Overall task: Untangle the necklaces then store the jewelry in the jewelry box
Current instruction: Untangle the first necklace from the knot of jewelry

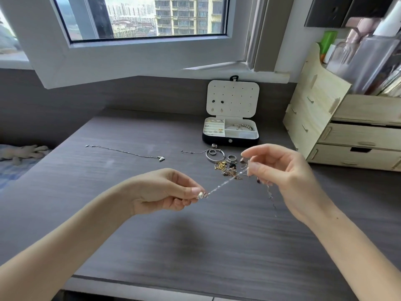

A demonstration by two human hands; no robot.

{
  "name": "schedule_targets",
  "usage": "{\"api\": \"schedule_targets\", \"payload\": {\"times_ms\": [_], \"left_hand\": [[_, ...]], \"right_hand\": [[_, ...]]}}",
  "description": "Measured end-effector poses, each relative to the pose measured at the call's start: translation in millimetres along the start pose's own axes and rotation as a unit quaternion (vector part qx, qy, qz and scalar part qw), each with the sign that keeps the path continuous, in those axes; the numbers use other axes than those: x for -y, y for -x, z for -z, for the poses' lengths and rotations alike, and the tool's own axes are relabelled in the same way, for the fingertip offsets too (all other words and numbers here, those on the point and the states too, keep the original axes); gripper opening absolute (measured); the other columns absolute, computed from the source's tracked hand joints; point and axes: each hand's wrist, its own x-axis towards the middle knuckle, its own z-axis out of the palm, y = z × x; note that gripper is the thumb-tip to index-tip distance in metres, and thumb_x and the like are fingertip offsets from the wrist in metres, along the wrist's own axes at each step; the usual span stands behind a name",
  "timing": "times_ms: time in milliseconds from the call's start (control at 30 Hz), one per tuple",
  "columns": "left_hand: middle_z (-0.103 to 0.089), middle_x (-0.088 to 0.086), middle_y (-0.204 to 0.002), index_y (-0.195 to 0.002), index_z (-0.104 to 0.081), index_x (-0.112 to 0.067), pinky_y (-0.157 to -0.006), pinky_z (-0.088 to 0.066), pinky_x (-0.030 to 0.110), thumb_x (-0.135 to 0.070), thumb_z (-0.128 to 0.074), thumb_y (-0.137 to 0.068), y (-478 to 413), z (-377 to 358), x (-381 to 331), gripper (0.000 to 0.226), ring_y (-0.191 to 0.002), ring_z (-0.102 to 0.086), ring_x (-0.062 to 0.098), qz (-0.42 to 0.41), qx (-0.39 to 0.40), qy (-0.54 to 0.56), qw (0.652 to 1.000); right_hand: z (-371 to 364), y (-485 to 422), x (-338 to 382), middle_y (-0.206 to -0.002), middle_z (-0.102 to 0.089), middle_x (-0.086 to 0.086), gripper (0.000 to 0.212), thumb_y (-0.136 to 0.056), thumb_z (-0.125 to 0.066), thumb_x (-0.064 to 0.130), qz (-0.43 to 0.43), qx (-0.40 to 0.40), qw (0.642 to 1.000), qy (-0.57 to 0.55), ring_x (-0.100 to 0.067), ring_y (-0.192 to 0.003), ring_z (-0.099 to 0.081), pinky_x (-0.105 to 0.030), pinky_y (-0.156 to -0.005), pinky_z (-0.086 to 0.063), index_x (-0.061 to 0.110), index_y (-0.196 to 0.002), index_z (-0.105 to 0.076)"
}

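Observation:
A thin silver necklace chain (223, 184) is stretched taut in the air between my hands. My left hand (167, 191) pinches its pendant end. My right hand (280, 168) pinches the other part, and a loose tail of chain (271, 197) hangs below it. Behind the chain lies a pile of jewelry (227, 166) with gold and dark pieces, a silver bangle (213, 155) and a ring (231, 157). Another silver necklace (123, 151) lies straightened out to the left. The open jewelry box (230, 133) stands at the back, its lid upright with earrings pinned on it.
A wooden drawer organiser (338, 131) stands at the right on the grey desk (195, 246). A short chain (191, 152) lies beside the bangle. An open window frame (138, 59) hangs over the back of the desk. Bedding with a soft toy (19, 154) is at the far left.

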Motion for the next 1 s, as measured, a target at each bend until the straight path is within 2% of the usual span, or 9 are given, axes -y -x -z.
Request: {"api": "schedule_targets", "payload": {"times_ms": [167, 300, 400, 467, 567, 667, 800, 900, 1000], "left_hand": [[-0.058, 0.004, -0.066, -0.073, -0.07, -0.007, -0.048, -0.041, 0.015, -0.011, -0.068, -0.067, -1.1, 11.1, -0.7, 0.008, -0.056, -0.048, 0.009, -0.061, -0.078, 0.05, 0.994], [-0.052, 0.002, -0.067, -0.08, -0.06, -0.006, -0.049, -0.04, 0.017, -0.002, -0.061, -0.074, 3.2, 29.3, -9.0, 0.007, -0.056, -0.045, 0.01, -0.081, -0.07, 0.138, 0.985], [-0.051, 0.001, -0.064, -0.078, -0.062, -0.006, -0.049, -0.041, 0.015, -0.003, -0.051, -0.081, 5.5, 54.6, -13.8, 0.012, -0.053, -0.045, 0.009, -0.1, -0.134, 0.202, 0.965], [-0.053, 0.001, -0.062, -0.07, -0.07, -0.007, -0.047, -0.041, 0.013, 0.0, -0.049, -0.088, 5.4, 77.9, -9.6, 0.029, -0.053, -0.045, 0.008, -0.104, -0.234, 0.152, 0.955], [-0.055, 0.004, -0.067, -0.078, -0.069, -0.007, -0.047, -0.042, 0.012, 0.002, -0.054, -0.089, 7.7, 110.9, 4.8, 0.021, -0.057, -0.044, 0.01, -0.078, -0.343, -0.002, 0.936], [-0.056, 0.005, -0.069, -0.078, -0.067, -0.009, -0.052, -0.038, 0.017, 0.004, -0.056, -0.087, 8.3, 141.3, 17.5, 0.02, -0.059, -0.042, 0.014, -0.062, -0.413, -0.105, 0.903], [-0.056, 0.004, -0.07, -0.085, -0.066, -0.008, -0.053, -0.036, 0.019, 0.005, -0.05, -0.086, 9.7, 180.6, 25.6, 0.021, -0.061, -0.045, 0.017, -0.063, -0.51, -0.136, 0.847], [-0.059, 0.003, -0.076, -0.087, -0.066, -0.011, -0.071, -0.039, 0.027, 0.002, -0.055, -0.081, 10.4, 209.2, 31.3, 0.018, -0.078, -0.05, 0.021, -0.049, -0.574, -0.15, 0.804], [-0.06, 0.003, -0.087, -0.089, -0.065, -0.011, -0.073, -0.036, 0.026, -0.002, -0.055, -0.081, 11.2, 223.4, 36.2, 0.016, -0.086, -0.05, 0.02, -0.007, -0.616, -0.203, 0.761]], "right_hand": [[3.1, 2.0, -3.1, -0.062, -0.058, 0.002, 0.012, -0.085, -0.065, 0.004, -0.013, 0.034, 0.995, 0.095, -0.006, -0.057, -0.051, -0.016, -0.055, -0.038, 0.015, -0.087, -0.071], [4.1, 2.7, -22.5, -0.061, -0.059, 0.014, 0.004, -0.083, -0.067, 0.029, -0.044, 0.125, 0.936, 0.325, -0.002, -0.055, -0.048, -0.023, -0.06, -0.039, 0.03, -0.081, -0.071], [2.6, -0.4, -32.7, -0.059, -0.061, 0.017, 0.014, -0.087, -0.061, 0.036, -0.048, 0.117, 0.919, 0.374, -0.002, -0.054, -0.052, -0.026, -0.062, -0.043, 0.032, -0.076, -0.068], [-3.1, -4.6, -34.9, -0.053, -0.059, 0.008, 0.018, -0.09, -0.058, 0.036, -0.051, 0.115, 0.919, 0.374, -0.003, -0.048, -0.047, -0.025, -0.059, -0.041, 0.031, -0.076, -0.067], [-25.2, -16.0, -39.8, -0.055, -0.06, 0.002, 0.019, -0.094, -0.053, 0.031, -0.039, 0.128, 0.914, 0.384, -0.002, -0.049, -0.047, -0.021, -0.059, -0.037, 0.026, -0.085, -0.069], [-59.5, -33.0, -49.3, -0.071, -0.064, 0.01, 0.023, -0.097, -0.048, 0.023, 0.007, 0.128, 0.898, 0.422, -0.005, -0.072, -0.055, -0.026, -0.077, -0.042, 0.018, -0.105, -0.069], [-109.2, -60.6, -62.7, -0.109, -0.068, -0.002, 0.023, -0.097, -0.045, 0.022, 0.048, 0.119, 0.883, 0.452, -0.024, -0.105, -0.058, -0.03, -0.082, -0.041, 0.018, -0.111, -0.062], [-142.2, -82.2, -68.2, -0.111, -0.065, -0.007, 0.021, -0.098, -0.042, 0.026, 0.058, 0.108, 0.854, 0.505, -0.031, -0.103, -0.057, -0.034, -0.079, -0.041, 0.015, -0.109, -0.057], [-164.3, -99.0, -74.1, -0.109, -0.066, -0.007, 0.023, -0.098, -0.041, 0.03, 0.08, 0.085, 0.827, 0.55, -0.031, -0.101, -0.059, -0.032, -0.075, -0.041, 0.016, -0.108, -0.057]]}}
